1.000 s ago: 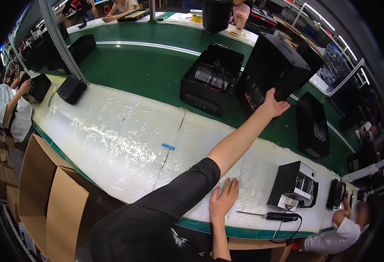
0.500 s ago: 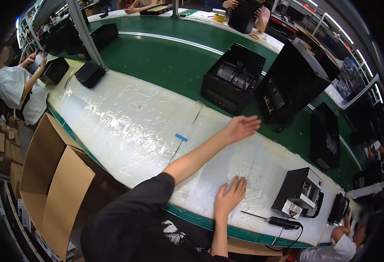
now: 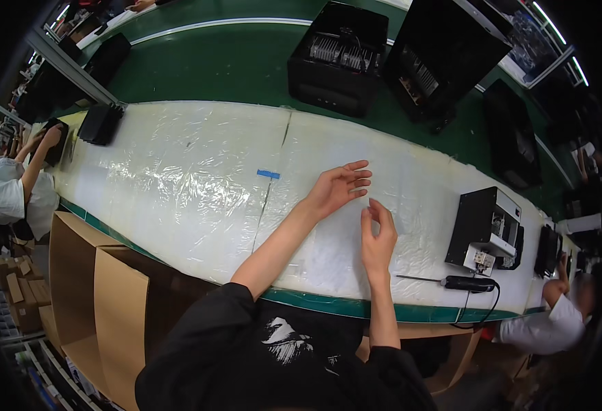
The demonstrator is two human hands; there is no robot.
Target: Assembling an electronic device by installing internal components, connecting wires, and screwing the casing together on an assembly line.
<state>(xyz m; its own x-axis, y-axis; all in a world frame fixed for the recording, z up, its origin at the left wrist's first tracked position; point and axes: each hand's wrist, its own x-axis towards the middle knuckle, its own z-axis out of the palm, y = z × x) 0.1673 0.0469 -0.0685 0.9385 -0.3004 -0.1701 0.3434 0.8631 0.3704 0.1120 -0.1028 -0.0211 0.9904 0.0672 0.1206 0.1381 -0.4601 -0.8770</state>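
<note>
A person leans over a long white workbench (image 3: 177, 178) covered in clear plastic film. The left hand (image 3: 338, 188) hovers palm-up with fingers spread, holding nothing. The right hand (image 3: 377, 236) is raised just beside it, fingers loosely curled, also empty. A small blue tape strip (image 3: 268, 174) lies near the left hand. To the right stand a black metal box (image 3: 482, 229) and a corded screwdriver (image 3: 462, 282). An open cardboard carton (image 3: 102, 294) sits below the bench edge. A large black case (image 3: 338, 58) rests on the green conveyor (image 3: 212, 61) beyond.
</note>
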